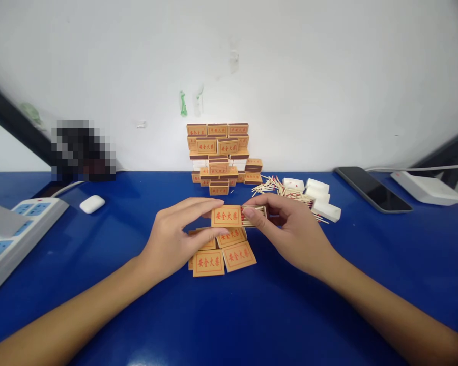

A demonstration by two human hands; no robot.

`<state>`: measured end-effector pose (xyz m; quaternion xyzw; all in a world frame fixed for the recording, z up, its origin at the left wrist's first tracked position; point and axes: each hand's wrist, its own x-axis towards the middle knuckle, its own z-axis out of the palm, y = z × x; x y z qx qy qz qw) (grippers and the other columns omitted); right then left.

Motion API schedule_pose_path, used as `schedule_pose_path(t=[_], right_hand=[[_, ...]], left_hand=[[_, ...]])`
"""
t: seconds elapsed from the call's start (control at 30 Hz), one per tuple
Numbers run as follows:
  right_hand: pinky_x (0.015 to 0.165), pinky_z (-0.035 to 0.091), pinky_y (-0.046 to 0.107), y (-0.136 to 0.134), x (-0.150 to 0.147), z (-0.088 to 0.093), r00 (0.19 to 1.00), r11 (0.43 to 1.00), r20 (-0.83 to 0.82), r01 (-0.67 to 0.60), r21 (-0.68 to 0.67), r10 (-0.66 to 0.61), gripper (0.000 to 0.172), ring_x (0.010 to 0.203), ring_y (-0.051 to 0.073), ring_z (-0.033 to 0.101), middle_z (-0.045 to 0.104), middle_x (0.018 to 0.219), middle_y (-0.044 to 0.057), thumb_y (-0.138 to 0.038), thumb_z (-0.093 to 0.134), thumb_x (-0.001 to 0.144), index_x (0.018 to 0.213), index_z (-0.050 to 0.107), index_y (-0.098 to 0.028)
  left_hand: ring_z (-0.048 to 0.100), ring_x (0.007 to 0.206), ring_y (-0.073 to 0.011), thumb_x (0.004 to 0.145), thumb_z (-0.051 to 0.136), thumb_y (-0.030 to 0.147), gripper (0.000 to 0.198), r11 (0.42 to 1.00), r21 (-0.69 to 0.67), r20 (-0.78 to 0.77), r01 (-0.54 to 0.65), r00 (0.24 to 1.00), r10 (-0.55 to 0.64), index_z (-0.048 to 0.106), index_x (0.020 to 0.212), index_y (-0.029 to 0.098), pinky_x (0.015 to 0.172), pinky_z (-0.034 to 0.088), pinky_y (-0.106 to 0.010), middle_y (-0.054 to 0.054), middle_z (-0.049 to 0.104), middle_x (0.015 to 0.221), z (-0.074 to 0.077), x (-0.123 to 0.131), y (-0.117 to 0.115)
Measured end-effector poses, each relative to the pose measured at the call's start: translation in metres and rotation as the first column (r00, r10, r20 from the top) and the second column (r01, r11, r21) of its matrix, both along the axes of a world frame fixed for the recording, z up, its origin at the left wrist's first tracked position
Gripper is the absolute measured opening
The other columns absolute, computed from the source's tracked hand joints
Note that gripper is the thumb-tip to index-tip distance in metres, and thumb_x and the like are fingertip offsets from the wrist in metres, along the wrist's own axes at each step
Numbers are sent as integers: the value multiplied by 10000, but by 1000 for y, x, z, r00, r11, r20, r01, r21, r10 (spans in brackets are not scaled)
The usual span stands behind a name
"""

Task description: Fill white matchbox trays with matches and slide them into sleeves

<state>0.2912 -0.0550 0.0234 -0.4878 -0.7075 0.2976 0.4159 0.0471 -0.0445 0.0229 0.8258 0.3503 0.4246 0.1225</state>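
Between my two hands is a yellow matchbox (226,216) with red print, its inner tray (254,209) slid partly out to the right and full of matches. My left hand (179,226) grips the sleeve, thumb below and fingers above. With thumb and fingers my right hand (286,226) pinches the tray's right end, hiding part of it. Right below, several matchbox sleeves (208,263) lie on the blue table (229,320), overlapping one another. Behind my hands stands a stack of matchboxes (218,152) against the wall.
Loose matches (275,185) and white inner trays (326,209) lie right of the stack. Farther right are a dark phone (374,189) and a white box (427,188). At left sit a power strip (34,223) and a small white case (92,204). A white wall (137,61) closes the back.
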Motion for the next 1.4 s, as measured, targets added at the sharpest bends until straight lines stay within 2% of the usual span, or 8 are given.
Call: schedule_pose_path(t=[0.17, 0.33, 0.73, 1.0, 1.07, 1.13, 1.23, 1.4], right_hand=[[485, 424, 291, 0, -1, 3, 998, 1000, -70, 0, -8, 0, 262, 564, 148, 551, 660, 683, -3, -482, 677, 989, 954, 768, -239], [444, 417, 280, 0, -1, -1, 994, 998, -107, 15, -61, -21, 262, 489, 128, 539, 579, 612, -35, -479, 700, 975, 1012, 761, -227], [431, 465, 244, -2, 0, 7, 953, 961, -294, -146, -235, 73, 285, 407, 115, 609, 593, 555, -75, -493, 750, 953, 1014, 717, -216], [521, 578, 322, -12, -14, 5, 935, 972, -354, -60, -229, -26, 345, 479, 169, 666, 671, 616, -28, -555, 704, 970, 1084, 724, -229], [625, 633, 384, -16, -16, 3, 951, 977, -306, -20, -212, -47, 435, 613, 212, 736, 758, 792, 30, -604, 624, 1004, 1236, 713, -248], [896, 647, 479, -21, -16, 1, 967, 983, -251, 7, -184, -53, 546, 986, 273, 786, 785, 1180, 96, -643, 525, 1039, 1453, 610, -297], [1248, 395, 581, -32, -18, -1, 980, 974, -196, -80, -211, 38, 647, 1522, 284, 475, 530, 1634, 63, -654, 407, 1077, 1664, 326, -394], [1307, 262, 615, -42, -19, 2, 972, 942, -172, -200, -269, 158, 715, 1633, 272, 262, 312, 1767, 1, -682, 365, 1072, 1707, 135, -449]], left_hand=[[771, 991, -205, 903, 842, 336, 413, 999, -52, -12, -4, 1000, 3, 733, 1289, 238, 921, 651, -352, -55, 799, 1194, -1, 0, -1], [732, 864, -195, 897, 846, 360, 455, 998, -43, -91, -48, 995, 43, 724, 1307, 205, 795, 635, -332, -47, 784, 996, -5, -1, 2], [750, 861, -184, 848, 886, 280, 484, 998, -62, -48, -5, 999, 2, 751, 1298, 163, 779, 610, -293, -55, 800, 1003, -4, 5, -5], [757, 860, -180, 884, 853, 316, 439, 998, 62, -29, -30, 999, 32, 748, 1269, 133, 794, 605, -282, -64, 817, 1001, -4, 6, -10], [763, 867, -185, 873, 862, 329, 450, 995, 94, -20, -36, 999, 38, 746, 1266, 143, 800, 609, -287, -67, 823, 1012, -5, 7, -12], [769, 878, -189, 863, 869, 341, 464, 993, 107, -3, -38, 999, 39, 743, 1264, 145, 807, 616, -288, -73, 827, 1021, -6, 9, -13], [780, 928, -198, 877, 852, 346, 470, 992, 124, -4, 3, 1000, -3, 728, 1274, 128, 848, 622, -296, -90, 830, 1048, -6, 13, -15], [786, 953, -212, 940, 790, 360, 413, 991, 137, -16, 14, 1000, -12, 715, 1278, 135, 852, 625, -316, -100, 831, 1066, -6, 16, -19]])
